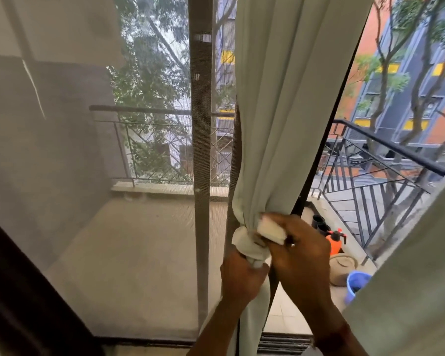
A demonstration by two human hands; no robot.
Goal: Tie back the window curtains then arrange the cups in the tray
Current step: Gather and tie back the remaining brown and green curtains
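A pale grey-green curtain (280, 111) hangs in long soft folds down the middle of the window, drawn in tight near its lower part where the cloth is bunched into a knot-like twist (249, 246); below the twist the fabric falls on, narrow and gathered, toward the sill; the left hand (239, 276) is clenched around the gathered cloth just under the twist, knuckles toward the camera; the right hand (298, 247) grips the curtain just above and beside the twist, its fingers closed on a cream-white band (271, 231) pressed against the folds; the two hands are nearly touching; a second panel of the same cloth (409, 265) fills the lower right edge of the view; to the left a mesh screen (75, 176) veils the balcony; beyond the open gap stand a black railing (385, 160), an orange sprayer (334, 242) and a blue bucket (356, 281) on the balcony floor.
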